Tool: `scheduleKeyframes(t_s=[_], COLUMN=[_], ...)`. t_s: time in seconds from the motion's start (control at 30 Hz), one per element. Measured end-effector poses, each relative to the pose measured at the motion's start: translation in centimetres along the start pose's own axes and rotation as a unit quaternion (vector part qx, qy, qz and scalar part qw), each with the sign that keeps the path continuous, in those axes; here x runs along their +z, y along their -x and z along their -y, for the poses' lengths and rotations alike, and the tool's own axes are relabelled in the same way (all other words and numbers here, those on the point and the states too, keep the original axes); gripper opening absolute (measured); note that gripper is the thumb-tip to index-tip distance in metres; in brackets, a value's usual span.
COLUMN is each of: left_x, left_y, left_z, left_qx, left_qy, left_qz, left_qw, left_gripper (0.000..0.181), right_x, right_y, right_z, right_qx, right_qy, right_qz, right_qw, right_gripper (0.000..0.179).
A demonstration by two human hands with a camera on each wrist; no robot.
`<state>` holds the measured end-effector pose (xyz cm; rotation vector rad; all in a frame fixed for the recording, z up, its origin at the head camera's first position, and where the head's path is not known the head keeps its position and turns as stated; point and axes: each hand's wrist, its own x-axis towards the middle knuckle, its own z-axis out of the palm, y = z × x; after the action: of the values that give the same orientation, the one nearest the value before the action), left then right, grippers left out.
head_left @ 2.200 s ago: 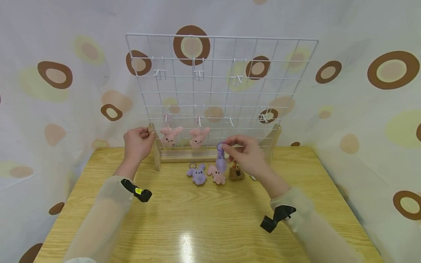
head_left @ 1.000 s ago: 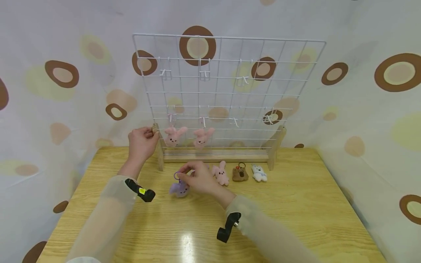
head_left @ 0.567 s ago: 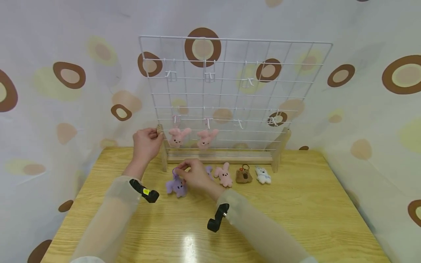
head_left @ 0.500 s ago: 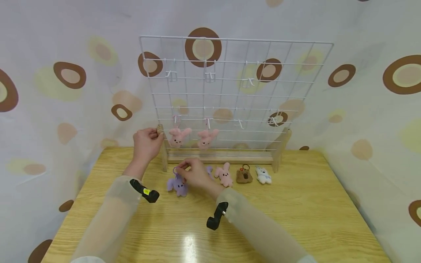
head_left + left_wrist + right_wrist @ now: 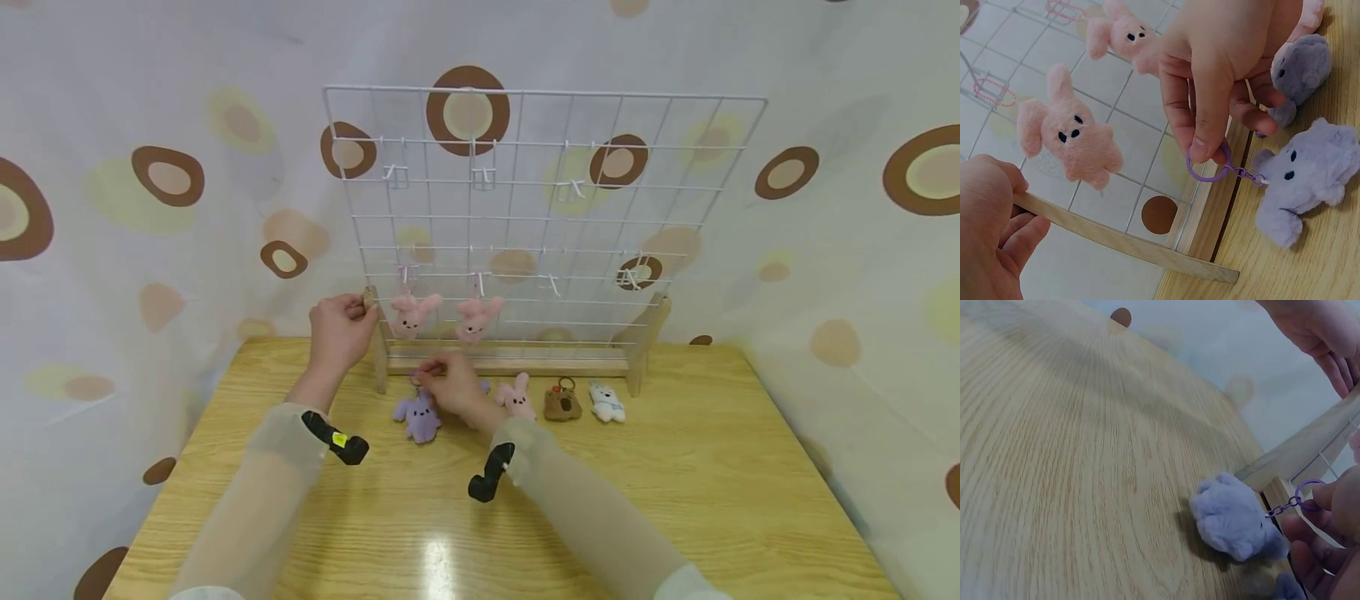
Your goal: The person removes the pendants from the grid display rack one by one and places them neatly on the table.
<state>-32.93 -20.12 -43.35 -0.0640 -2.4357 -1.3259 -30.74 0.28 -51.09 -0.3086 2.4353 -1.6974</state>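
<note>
My right hand [image 5: 457, 387] pinches the purple ring [image 5: 1209, 180] of a purple plush bunny keychain [image 5: 420, 419] between thumb and fingers. The bunny lies on or just over the table, face up, in front of the rack's left end. My left hand [image 5: 341, 333] grips the top of the left wooden upright [image 5: 381, 362] of the white wire grid rack [image 5: 546, 92]. A second purple bunny [image 5: 1300, 69] lies beside the right hand, mostly hidden by it in the head view. Two pink bunnies [image 5: 409, 322] [image 5: 472, 323] hang from lower hooks on the rack.
Right of the right hand lie a pink bunny [image 5: 516, 400], a brown plush keychain [image 5: 562, 404] and a white plush bear [image 5: 607, 403]. Bare white hooks [image 5: 553, 285] stick out from the grid, in a lower and an upper row. A patterned curtain [image 5: 187, 275] stands behind the table.
Holding the purple bunny by its ring, my right hand has come leftward from the middle and down to the table, then slightly back toward the rack. My left hand stays on the upright.
</note>
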Motion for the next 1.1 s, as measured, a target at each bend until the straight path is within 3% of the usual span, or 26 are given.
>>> scheduleKeyframes(t_s=[0.3, 0.6, 0.8, 1.1], left_x=[0.1, 0.0, 0.1, 0.1], left_y=[0.0, 0.0, 0.0, 0.0], left_z=[-0.2, -0.3, -0.1, 0.0], left_qx=[0.011, 0.001, 0.006, 0.005], left_qy=[-0.002, -0.003, -0.012, -0.007], left_qz=[-0.012, -0.006, -0.012, -0.009], left_qw=[0.9999, 1.0000, 0.9998, 0.9999], left_gripper=[0.027, 0.028, 0.027, 0.027], right_x=[-1.6, -3.5, -6.6, -11.5], right_y=[-0.2, 1.1, 2.4, 1.7], right_z=[-0.1, 1.9, 4.6, 6.4], right_qx=[-0.047, -0.039, -0.058, -0.084], right_qy=[0.114, 0.049, 0.023, 0.003], right_qz=[0.025, 0.040, -0.003, -0.112], right_qw=[0.9920, 0.9972, 0.9981, 0.9902], right_gripper=[0.010, 0.019, 0.017, 0.017])
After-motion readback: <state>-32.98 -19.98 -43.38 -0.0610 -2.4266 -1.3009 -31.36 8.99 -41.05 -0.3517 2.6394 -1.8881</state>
